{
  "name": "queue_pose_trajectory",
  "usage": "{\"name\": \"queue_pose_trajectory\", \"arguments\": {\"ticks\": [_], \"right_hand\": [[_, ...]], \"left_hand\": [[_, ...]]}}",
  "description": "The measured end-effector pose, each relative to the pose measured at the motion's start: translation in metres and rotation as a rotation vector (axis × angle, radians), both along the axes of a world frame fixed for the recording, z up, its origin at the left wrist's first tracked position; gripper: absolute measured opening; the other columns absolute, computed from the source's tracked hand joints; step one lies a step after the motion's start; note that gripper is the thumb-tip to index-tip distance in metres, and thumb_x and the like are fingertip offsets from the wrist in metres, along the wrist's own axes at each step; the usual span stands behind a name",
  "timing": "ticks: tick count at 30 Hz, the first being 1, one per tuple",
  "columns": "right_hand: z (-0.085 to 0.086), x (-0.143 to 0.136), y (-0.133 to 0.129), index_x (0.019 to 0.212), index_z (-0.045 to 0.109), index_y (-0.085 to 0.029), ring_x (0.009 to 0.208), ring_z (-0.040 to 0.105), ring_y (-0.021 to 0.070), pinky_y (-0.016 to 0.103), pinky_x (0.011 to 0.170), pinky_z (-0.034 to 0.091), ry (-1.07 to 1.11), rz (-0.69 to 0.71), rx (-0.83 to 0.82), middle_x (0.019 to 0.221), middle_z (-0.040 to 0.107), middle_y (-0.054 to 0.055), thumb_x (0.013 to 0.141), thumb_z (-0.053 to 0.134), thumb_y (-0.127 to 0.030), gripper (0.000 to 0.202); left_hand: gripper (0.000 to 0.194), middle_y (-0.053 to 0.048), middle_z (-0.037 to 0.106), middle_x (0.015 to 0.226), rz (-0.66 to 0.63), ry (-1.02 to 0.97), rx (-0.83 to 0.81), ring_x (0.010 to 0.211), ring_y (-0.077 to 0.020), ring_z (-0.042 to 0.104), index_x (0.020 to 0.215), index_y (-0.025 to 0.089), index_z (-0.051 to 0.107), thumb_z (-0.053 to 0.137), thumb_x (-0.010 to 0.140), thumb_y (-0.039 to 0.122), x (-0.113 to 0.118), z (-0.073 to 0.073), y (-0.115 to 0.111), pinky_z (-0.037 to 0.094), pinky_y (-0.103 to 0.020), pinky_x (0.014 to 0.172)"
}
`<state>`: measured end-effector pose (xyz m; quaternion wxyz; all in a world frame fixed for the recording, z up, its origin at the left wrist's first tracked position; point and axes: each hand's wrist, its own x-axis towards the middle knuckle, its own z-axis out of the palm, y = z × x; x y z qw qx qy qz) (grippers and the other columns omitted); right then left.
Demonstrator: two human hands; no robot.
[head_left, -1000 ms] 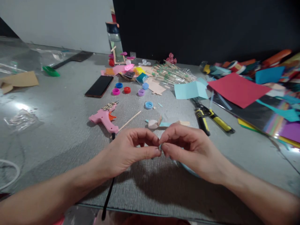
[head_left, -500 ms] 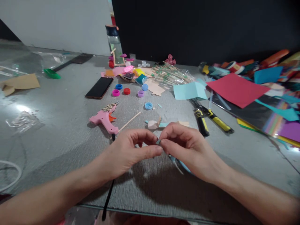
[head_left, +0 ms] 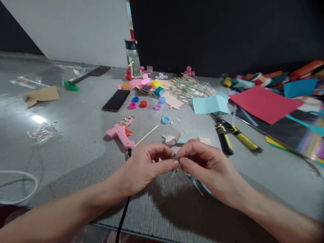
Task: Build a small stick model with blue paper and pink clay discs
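My left hand (head_left: 149, 167) and my right hand (head_left: 209, 165) meet over the table, thumbs and forefingers pinched together. Between the fingertips sits a small greyish piece (head_left: 176, 158), mostly hidden, its kind unclear. Light blue scissor-like handles or strips (head_left: 202, 187) show partly under my right hand. Just beyond the fingers lie a whitish rounded piece (head_left: 170, 140) and a light blue paper strip (head_left: 186, 140). A pink glue gun (head_left: 121, 133) rests left of my hands, a thin wooden stick (head_left: 146, 135) beside it.
Yellow-black pliers (head_left: 226, 135) lie to the right, near a light blue folded paper (head_left: 211, 104) and red paper (head_left: 267, 103). Ahead are several bottle caps (head_left: 143, 104), a phone (head_left: 116, 100), bagged sticks (head_left: 189, 85) and a water bottle (head_left: 133, 55). A black cord (head_left: 123, 216) runs to the table edge.
The view has shifted, so everything appears lower and further right. My hands keep their pinch, and the small piece between them looks turned slightly flatter.
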<state>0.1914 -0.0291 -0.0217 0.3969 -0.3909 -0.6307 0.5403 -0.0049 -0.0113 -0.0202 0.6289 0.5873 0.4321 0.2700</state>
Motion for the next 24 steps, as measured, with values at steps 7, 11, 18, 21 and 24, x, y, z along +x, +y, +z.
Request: {"name": "queue_pose_trajectory", "arguments": {"ticks": [7, 11, 18, 21, 24], "right_hand": [[-0.002, 0.001, -0.001, 0.091, 0.070, -0.025, 0.072, 0.056, 0.0075, 0.018, 0.065, 0.043, -0.054, -0.040, 0.082, 0.081, 0.064, -0.004, 0.095, 0.064, -0.021, 0.008], [-0.002, 0.001, -0.001, 0.090, 0.070, -0.026, 0.073, 0.055, 0.0075, 0.018, 0.066, 0.044, -0.064, -0.049, 0.113, 0.082, 0.063, -0.004, 0.096, 0.064, -0.022, 0.009], [-0.003, 0.000, -0.002, 0.092, 0.068, -0.025, 0.068, 0.055, 0.0061, 0.016, 0.060, 0.042, -0.055, -0.043, 0.066, 0.080, 0.062, -0.004, 0.095, 0.064, -0.021, 0.007], [0.004, 0.004, -0.001, 0.093, 0.067, -0.024, 0.068, 0.055, 0.0067, 0.016, 0.060, 0.042, -0.076, -0.067, 0.076, 0.079, 0.062, -0.004, 0.094, 0.065, -0.023, 0.003], [0.014, 0.010, 0.001, 0.094, 0.067, -0.024, 0.067, 0.054, 0.0078, 0.018, 0.058, 0.042, -0.096, -0.149, 0.108, 0.078, 0.062, -0.003, 0.094, 0.066, -0.026, 0.003]], "left_hand": [[0.021, -0.001, 0.070, 0.091, 0.004, 0.012, 0.004, 0.084, -0.0166, 0.056, 0.094, 0.021, 0.077, 0.075, 0.082, 0.038, -0.003, 0.000, 0.000, 0.040, -0.032, 0.079], [0.023, -0.001, 0.069, 0.090, -0.001, -0.017, 0.012, 0.085, -0.0177, 0.056, 0.093, 0.021, 0.078, 0.076, 0.081, 0.040, -0.004, -0.003, -0.001, 0.040, -0.034, 0.081], [0.019, -0.001, 0.070, 0.091, 0.012, -0.071, -0.003, 0.087, -0.0175, 0.058, 0.092, 0.021, 0.077, 0.076, 0.082, 0.038, -0.003, -0.010, 0.000, 0.041, -0.034, 0.085], [0.016, 0.002, 0.067, 0.083, 0.050, -0.037, 0.039, 0.080, -0.0141, 0.054, 0.088, 0.023, 0.077, 0.077, 0.080, 0.036, -0.005, -0.007, 0.001, 0.038, -0.030, 0.077], [0.014, 0.004, 0.062, 0.078, 0.102, -0.030, 0.051, 0.074, -0.0118, 0.049, 0.085, 0.023, 0.075, 0.079, 0.079, 0.035, -0.007, -0.003, 0.002, 0.034, -0.028, 0.070]]}}
